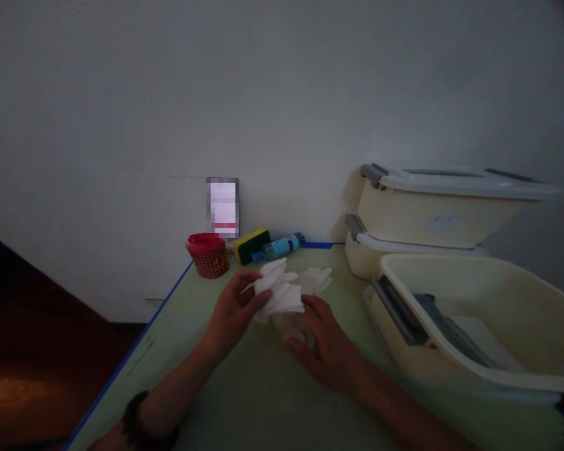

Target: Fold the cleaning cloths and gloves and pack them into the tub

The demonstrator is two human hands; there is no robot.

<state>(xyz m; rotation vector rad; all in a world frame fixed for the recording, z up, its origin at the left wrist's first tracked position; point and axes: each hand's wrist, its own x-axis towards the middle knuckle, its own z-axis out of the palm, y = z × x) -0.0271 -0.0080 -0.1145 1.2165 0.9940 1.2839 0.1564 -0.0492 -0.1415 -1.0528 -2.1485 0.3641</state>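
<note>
White tissues (282, 294), loosely folded and creased, are up in front of me over the middle of the table. My left hand (237, 307) pinches their left side between thumb and fingers. From the right, my right hand (326, 341) is closed around a see-through, crinkled plastic bag (293, 329), its fingertips touching the tissues' right edge. The bag's pale upper part (317, 280) sticks out behind the tissues. How far the tissues sit inside the bag is hidden.
Against the wall stand a red woven basket (209, 260), a phone (223, 207), a yellow-green sponge (252, 246) and a blue-labelled bottle (280, 247). Two lidded bins (417, 213) are stacked at the right. Before them, an open cream bin (451, 263) holds flat items. Blue tape lines the table edge (136, 338).
</note>
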